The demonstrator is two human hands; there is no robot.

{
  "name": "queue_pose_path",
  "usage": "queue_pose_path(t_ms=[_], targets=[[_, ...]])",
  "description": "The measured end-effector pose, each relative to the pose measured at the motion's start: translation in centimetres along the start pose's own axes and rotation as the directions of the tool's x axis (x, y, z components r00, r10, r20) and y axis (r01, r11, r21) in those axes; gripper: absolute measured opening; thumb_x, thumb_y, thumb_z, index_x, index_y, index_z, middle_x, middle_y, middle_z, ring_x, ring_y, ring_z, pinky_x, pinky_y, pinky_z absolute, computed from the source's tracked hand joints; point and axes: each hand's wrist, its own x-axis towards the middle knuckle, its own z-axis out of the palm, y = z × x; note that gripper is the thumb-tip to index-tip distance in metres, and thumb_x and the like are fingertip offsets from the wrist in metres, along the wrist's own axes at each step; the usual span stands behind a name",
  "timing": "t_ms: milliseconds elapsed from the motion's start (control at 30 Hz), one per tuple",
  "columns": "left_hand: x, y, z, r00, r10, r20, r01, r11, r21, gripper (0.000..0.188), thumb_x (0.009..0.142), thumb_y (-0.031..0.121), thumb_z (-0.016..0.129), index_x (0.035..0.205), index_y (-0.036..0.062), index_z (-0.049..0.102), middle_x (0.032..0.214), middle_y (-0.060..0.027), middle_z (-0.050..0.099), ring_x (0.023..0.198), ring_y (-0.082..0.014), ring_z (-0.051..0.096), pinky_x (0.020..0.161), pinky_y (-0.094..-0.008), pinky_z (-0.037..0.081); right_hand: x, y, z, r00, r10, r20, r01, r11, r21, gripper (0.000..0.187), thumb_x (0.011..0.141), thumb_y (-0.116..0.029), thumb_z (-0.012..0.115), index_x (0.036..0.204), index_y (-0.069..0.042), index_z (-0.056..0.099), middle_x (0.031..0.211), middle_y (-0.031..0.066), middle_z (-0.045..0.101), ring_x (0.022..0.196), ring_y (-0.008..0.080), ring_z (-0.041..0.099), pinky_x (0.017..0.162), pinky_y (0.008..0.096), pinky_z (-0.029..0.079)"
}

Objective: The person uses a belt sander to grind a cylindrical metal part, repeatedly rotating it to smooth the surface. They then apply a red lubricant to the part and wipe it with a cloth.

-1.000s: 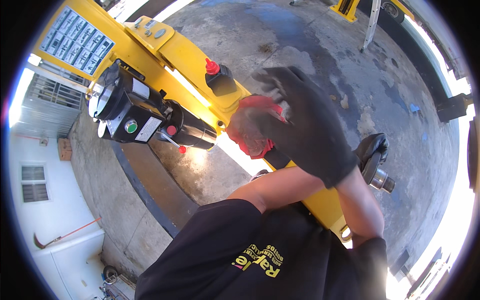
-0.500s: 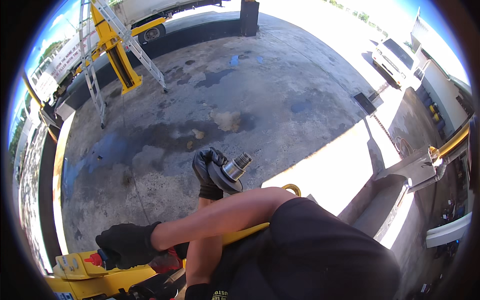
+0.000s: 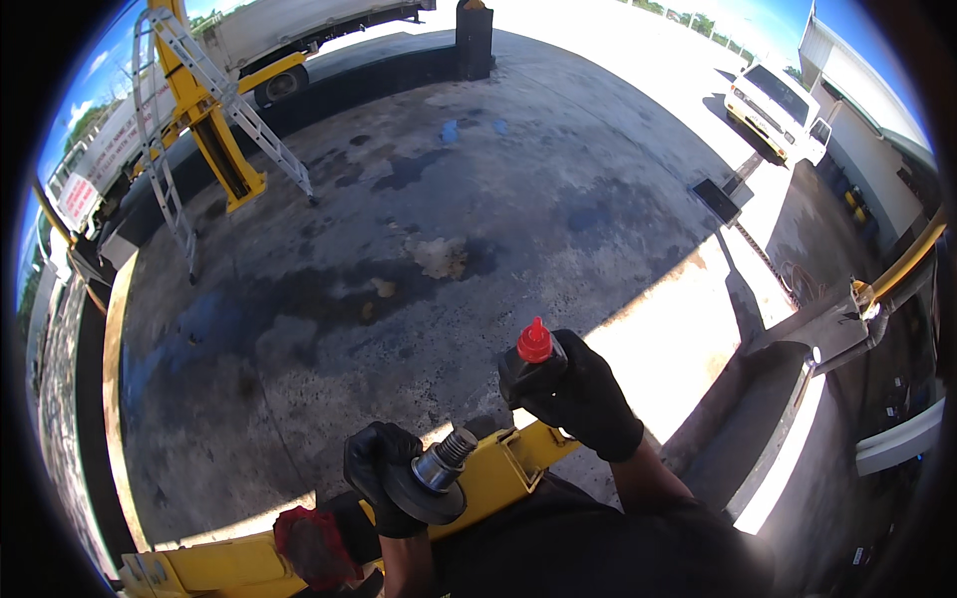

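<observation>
My left hand point(image 3: 384, 468), in a black glove, is closed around a round dark pad with a threaded metal stem point(image 3: 445, 460). The stem points up and to the right, with its thread bare at the top. To the right and a little farther off, my right hand point(image 3: 588, 399), gloved in black too, grips a small dark bottle with a red nozzle cap point(image 3: 534, 342). The cap points upward; most of the bottle is hidden by the fingers. Below both hands runs a yellow steel arm point(image 3: 488, 476). A red and dark part point(image 3: 314, 548) sits on it beside my left wrist.
Stained concrete floor point(image 3: 329, 369) stretches ahead. A metal stepladder point(image 3: 264, 130) stands by a yellow post point(image 3: 224, 159) at the far left, near a truck point(image 3: 329, 25). A white vehicle point(image 3: 773, 110) is parked at the far right. Sunlit ground point(image 3: 678, 369) lies right of my right hand.
My right hand has swung from the lower left across to the right, carrying the red-capped bottle, so my arms no longer cross. My left hand has come lower and nearer with the threaded pad.
</observation>
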Motion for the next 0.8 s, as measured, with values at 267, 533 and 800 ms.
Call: queue_pose_path(t_ms=[267,533,800], targets=[[-0.6,0.9,1.3,0.996,0.087,0.034,-0.093,0.901,0.423,0.041,0.115,0.033,0.050,0.085,0.0056,0.052,0.077,-0.0072,0.052,0.073,-0.0208,0.052,0.072,-0.0381,0.048,1.3,3.0,2.7,0.998,-0.056,0.026,0.040,0.906,0.421,0.071,0.097,-0.004,0.090,0.159,-0.003,0.056,0.138,0.0107,0.071,0.129,0.0185,0.072,0.109,0.0388,0.061],[-0.9,0.6,0.9,1.000,-0.022,0.009,0.021,0.997,0.071,0.026,0.111,0.022,0.053,0.095,0.0018,0.057,0.090,-0.0120,0.064,0.074,-0.0230,0.058,0.073,-0.0411,0.050,2.1,3.0,4.3,0.987,-0.122,0.105,0.010,0.699,0.715,0.061,0.103,-0.011,0.085,0.157,-0.005,0.057,0.137,0.0105,0.068,0.128,0.0204,0.070,0.109,0.0386,0.060],[-1.2,0.9,0.3,0.983,-0.096,0.156,0.133,0.959,-0.251,0.043,0.116,0.037,0.047,0.091,0.0036,0.057,0.088,-0.0085,0.061,0.080,-0.0213,0.055,0.079,-0.0390,0.048,1.7,4.3,4.9,0.993,-0.077,0.087,-0.017,0.641,0.767,0.058,0.100,-0.007,0.081,0.154,-0.006,0.059,0.134,0.0073,0.068,0.121,0.0149,0.070,0.098,0.0326,0.061]])
